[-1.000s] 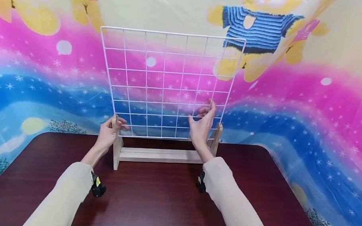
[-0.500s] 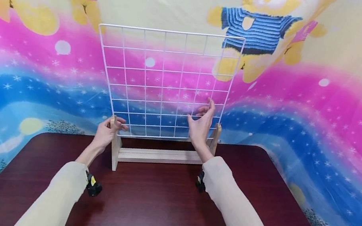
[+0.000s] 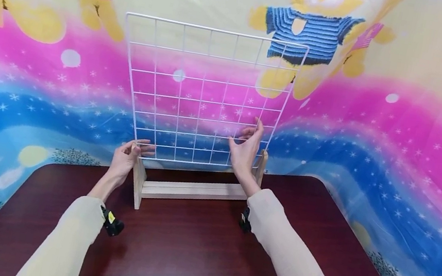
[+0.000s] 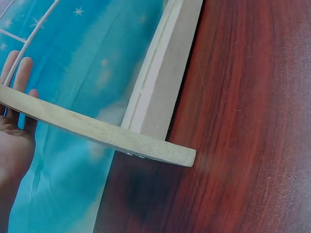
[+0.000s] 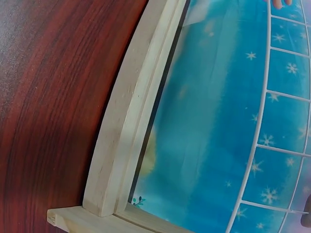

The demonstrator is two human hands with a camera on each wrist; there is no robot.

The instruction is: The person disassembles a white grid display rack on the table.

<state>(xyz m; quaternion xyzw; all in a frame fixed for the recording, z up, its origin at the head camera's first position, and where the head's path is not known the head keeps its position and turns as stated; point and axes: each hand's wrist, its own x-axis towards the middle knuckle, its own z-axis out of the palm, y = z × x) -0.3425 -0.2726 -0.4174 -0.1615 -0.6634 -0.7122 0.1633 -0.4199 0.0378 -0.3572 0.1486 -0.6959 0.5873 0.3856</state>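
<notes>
A white wire grid [image 3: 201,100] stands nearly upright over a pale wooden stand [image 3: 194,191], its lower corners by the tops of the two side posts. At the left post's top, my left hand [image 3: 125,160] pinches the wood near the grid's corner, fingers reaching behind the wires. In the left wrist view that hand [image 4: 14,141] is partly hidden by the post [image 4: 107,131]. My right hand [image 3: 244,154] is at the grid's lower right, thumb and fingers spread apart against the wires. The right wrist view shows the grid's edge wire [image 5: 259,126] above the stand's crossbar [image 5: 116,131].
The stand rests near the back of a dark red wooden table [image 3: 183,250]. Behind and around it hangs a printed cloth [image 3: 314,139] with bears and snowflakes. Black wrist cameras sit below both sleeves.
The grid has changed tilt: its top edge is more level and its upper right corner has shifted right. My left hand and the left post moved slightly left; my right hand is nearly still.
</notes>
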